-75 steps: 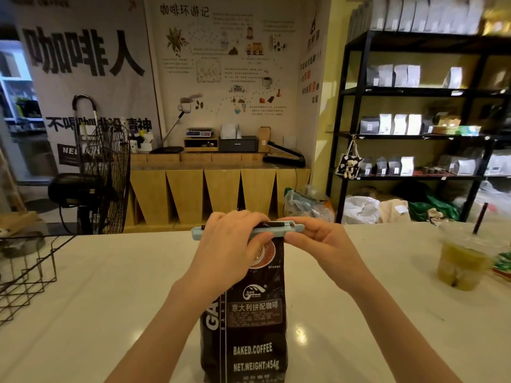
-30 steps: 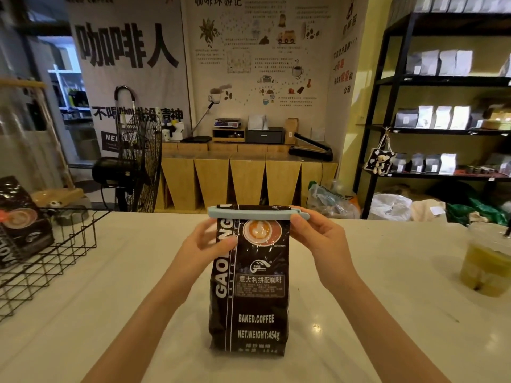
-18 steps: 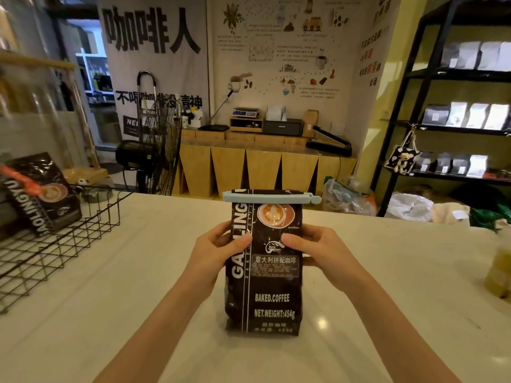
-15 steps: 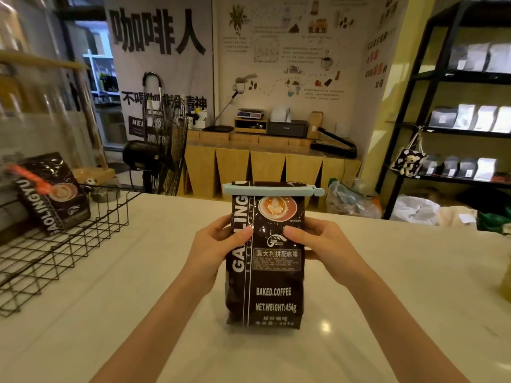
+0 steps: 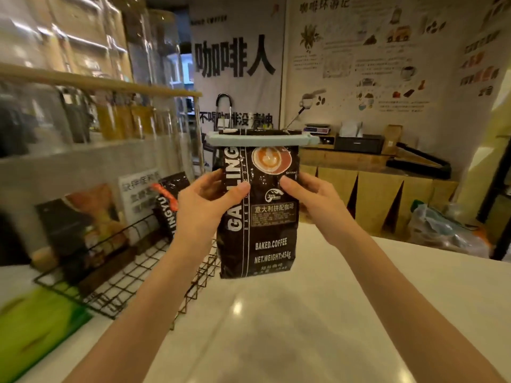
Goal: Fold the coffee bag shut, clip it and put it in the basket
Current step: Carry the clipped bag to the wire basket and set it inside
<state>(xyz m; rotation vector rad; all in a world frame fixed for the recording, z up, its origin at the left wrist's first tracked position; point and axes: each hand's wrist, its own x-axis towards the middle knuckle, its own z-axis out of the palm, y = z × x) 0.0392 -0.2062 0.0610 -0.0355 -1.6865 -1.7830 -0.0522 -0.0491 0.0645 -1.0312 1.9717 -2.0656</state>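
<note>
A black coffee bag (image 5: 265,233) with white lettering hangs upright in the air above the white counter, its folded top held shut by a pale blue clip (image 5: 262,139). My left hand (image 5: 206,205) grips the bag's left side and my right hand (image 5: 311,199) grips its right side, thumbs on the front. The black wire basket (image 5: 124,283) stands on the counter just left of and below the bag. Inside the basket leans another black coffee bag (image 5: 170,205) with an orange clip.
A dark packet (image 5: 80,233) leans at the basket's far left. A green object (image 5: 36,330) lies blurred at the lower left. Behind the basket are a white sign (image 5: 138,194) and a glass case. The white counter (image 5: 318,322) stretches to the right.
Both hands moved from the clip down to the bag's sides, then lifted the bag off the counter and carried it left toward the basket. The view swung left.
</note>
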